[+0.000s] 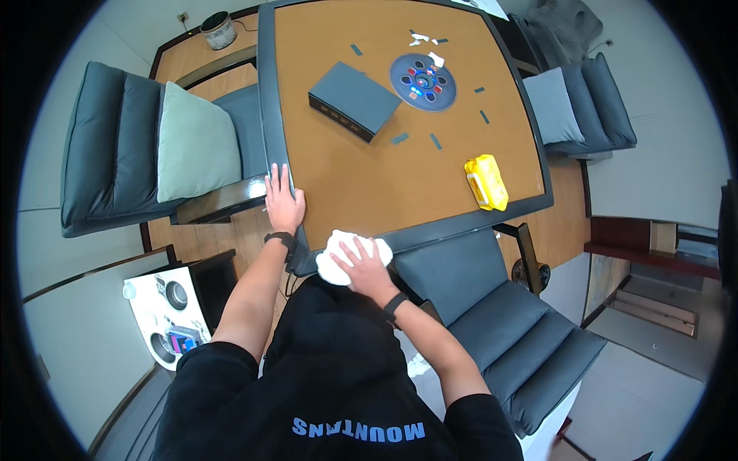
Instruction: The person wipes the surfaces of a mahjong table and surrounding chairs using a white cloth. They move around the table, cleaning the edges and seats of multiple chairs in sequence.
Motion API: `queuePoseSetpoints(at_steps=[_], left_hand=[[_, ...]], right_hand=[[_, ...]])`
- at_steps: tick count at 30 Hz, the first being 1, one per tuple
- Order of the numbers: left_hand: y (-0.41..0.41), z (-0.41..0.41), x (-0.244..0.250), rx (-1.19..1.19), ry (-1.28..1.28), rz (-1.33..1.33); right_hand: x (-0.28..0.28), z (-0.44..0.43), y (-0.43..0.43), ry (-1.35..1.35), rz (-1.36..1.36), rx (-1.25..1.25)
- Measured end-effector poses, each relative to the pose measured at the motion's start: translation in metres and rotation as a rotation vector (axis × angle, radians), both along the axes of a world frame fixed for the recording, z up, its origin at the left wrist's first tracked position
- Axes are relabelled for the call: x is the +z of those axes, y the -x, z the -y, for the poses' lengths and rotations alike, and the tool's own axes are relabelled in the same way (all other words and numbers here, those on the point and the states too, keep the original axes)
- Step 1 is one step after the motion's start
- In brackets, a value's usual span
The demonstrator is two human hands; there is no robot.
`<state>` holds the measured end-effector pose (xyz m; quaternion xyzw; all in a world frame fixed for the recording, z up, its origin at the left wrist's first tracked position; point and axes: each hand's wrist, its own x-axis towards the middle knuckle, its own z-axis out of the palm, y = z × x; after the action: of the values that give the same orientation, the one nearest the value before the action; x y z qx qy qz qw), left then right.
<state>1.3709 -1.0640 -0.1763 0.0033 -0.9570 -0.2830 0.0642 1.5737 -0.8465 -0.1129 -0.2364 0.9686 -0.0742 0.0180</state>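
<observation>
A game table with a brown top and a dark padded rim stands before me. My left hand lies flat on the rim's left side, near the front corner, fingers spread and holding nothing. Under my right hand is a white cloth or wipe, pressed on the front rim close to my body. To the right, a yellow pack of wipes lies near the front edge. A dark grey box rests on the table top beside a round control disc with lit buttons.
Crumpled white tissue pieces lie by the disc, with mahjong-table slots around it. A padded armchair stands against the front edge at right, another with a pale green cushion at left. A white-topped side table stands at lower left.
</observation>
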Motion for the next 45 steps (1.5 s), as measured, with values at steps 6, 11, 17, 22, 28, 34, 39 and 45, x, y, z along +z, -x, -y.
queuePoseSetpoints(at_steps=[6, 11, 17, 22, 28, 34, 39, 45], left_hand=[[-0.002, 0.000, 0.000, -0.001, 0.022, -0.028], [0.000, 0.000, -0.003, -0.009, 0.034, -0.044], [0.001, 0.000, -0.004, -0.001, 0.054, -0.034], [0.001, -0.001, -0.003, 0.000, 0.055, -0.035], [0.002, 0.000, -0.004, -0.006, 0.053, -0.030], [0.001, -0.001, 0.001, -0.012, 0.037, -0.017], [0.002, 0.000, 0.002, -0.008, 0.045, -0.011], [0.001, 0.002, 0.001, 0.007, 0.028, -0.015]], right_hand=[[-0.006, -0.096, -0.008, -0.039, 0.112, -0.359], [0.009, -0.129, -0.003, -0.060, 0.145, -0.459], [0.011, -0.127, -0.001, -0.005, 0.121, -0.478], [0.009, -0.127, 0.000, -0.020, 0.138, -0.486], [0.009, -0.128, 0.005, -0.064, 0.158, -0.463], [0.009, -0.127, 0.003, -0.098, 0.174, -0.460], [0.008, -0.126, 0.005, -0.132, 0.178, -0.451], [0.011, -0.122, 0.013, -0.015, 0.145, -0.442]])
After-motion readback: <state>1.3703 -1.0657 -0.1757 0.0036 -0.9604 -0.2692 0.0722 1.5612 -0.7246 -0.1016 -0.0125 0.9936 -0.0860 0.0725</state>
